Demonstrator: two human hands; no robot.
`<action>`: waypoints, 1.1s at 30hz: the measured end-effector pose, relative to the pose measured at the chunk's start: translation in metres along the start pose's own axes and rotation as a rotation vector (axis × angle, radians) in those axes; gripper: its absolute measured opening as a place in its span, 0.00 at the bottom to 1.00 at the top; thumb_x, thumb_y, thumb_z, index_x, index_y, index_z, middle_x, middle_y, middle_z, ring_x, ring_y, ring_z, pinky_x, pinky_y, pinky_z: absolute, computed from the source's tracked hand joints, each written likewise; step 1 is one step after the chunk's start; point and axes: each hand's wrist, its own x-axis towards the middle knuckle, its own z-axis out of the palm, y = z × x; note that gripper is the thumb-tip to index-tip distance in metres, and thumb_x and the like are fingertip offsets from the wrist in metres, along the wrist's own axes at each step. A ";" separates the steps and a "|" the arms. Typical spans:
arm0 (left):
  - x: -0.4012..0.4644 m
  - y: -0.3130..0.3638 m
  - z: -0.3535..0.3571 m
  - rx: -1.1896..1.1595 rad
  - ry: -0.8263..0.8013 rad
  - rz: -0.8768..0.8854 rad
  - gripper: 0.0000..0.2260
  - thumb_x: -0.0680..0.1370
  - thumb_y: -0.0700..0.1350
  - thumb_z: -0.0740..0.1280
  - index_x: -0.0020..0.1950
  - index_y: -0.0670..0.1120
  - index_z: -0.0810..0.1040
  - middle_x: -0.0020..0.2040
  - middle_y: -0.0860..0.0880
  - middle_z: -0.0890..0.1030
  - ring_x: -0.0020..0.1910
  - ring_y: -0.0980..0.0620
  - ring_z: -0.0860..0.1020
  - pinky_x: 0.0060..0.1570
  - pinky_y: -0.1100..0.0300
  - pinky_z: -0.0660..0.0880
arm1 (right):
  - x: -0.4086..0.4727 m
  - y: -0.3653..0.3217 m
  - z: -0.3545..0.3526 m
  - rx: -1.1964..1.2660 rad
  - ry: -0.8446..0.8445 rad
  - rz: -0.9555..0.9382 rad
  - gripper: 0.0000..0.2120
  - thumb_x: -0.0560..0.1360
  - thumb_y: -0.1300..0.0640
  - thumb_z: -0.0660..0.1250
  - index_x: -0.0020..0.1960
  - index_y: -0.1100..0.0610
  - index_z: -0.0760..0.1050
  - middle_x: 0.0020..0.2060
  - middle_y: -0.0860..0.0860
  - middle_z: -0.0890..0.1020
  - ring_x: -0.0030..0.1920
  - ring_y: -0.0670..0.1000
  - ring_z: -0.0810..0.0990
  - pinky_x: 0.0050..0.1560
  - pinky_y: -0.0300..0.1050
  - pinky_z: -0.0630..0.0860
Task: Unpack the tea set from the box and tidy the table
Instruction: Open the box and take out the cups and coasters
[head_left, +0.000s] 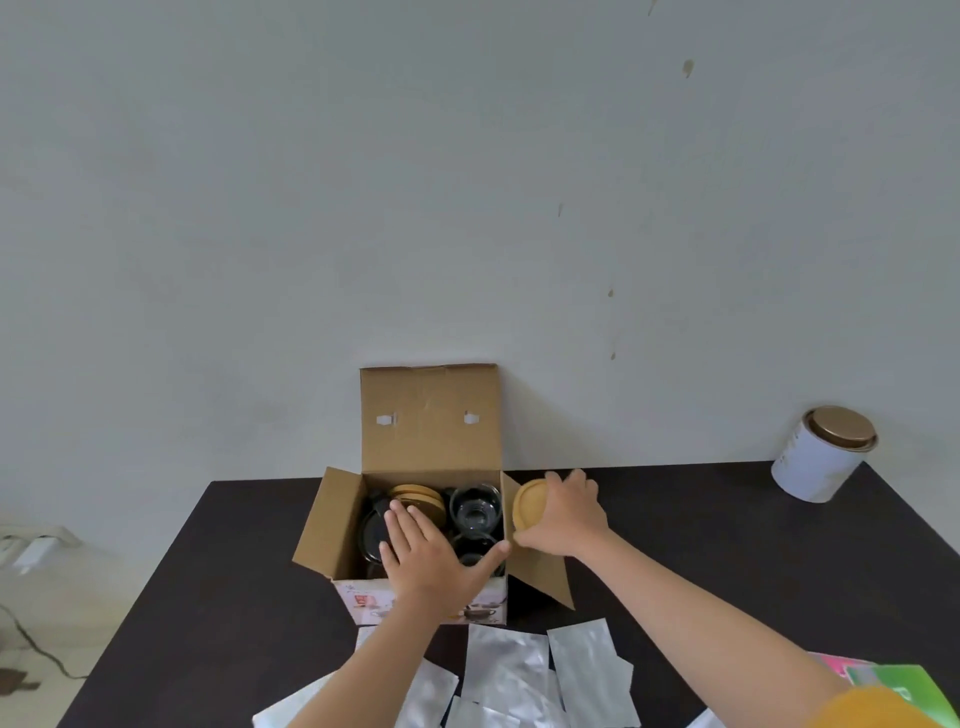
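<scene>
Beside the box, a wooden lid in the right hand's clamped fingers.

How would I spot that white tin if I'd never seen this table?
Start at the dark table and follow its back edge to the far right corner. There stands the white cylindrical tin, alone, well away from the open cardboard box; only it has a bronze lid.

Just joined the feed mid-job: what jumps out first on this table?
The open cardboard box at the table's far edge against the wall, with glassware still inside. The right hand holds a round wooden lid just right of it, while the left hand reaches in, fingers spread. Silver foil pouches lie scattered at the near edge.
</scene>
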 end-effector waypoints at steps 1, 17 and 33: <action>0.000 0.003 0.002 0.016 -0.009 -0.024 0.66 0.54 0.84 0.40 0.75 0.35 0.36 0.76 0.37 0.36 0.75 0.40 0.36 0.73 0.44 0.43 | 0.000 0.014 0.002 -0.005 -0.010 0.030 0.44 0.61 0.39 0.74 0.70 0.53 0.61 0.64 0.55 0.63 0.65 0.57 0.63 0.49 0.47 0.73; 0.004 0.012 0.020 0.181 0.090 -0.108 0.64 0.54 0.83 0.37 0.77 0.38 0.42 0.77 0.39 0.39 0.76 0.41 0.39 0.73 0.46 0.43 | 0.043 0.225 0.007 -0.011 0.004 0.233 0.43 0.59 0.40 0.77 0.68 0.52 0.62 0.61 0.54 0.68 0.63 0.57 0.66 0.43 0.46 0.72; 0.009 0.006 0.030 0.204 0.113 -0.104 0.63 0.57 0.83 0.40 0.76 0.37 0.47 0.77 0.40 0.42 0.77 0.42 0.42 0.73 0.43 0.47 | 0.135 0.269 -0.015 0.126 0.103 0.323 0.43 0.61 0.39 0.78 0.67 0.58 0.65 0.62 0.58 0.68 0.63 0.61 0.66 0.43 0.51 0.72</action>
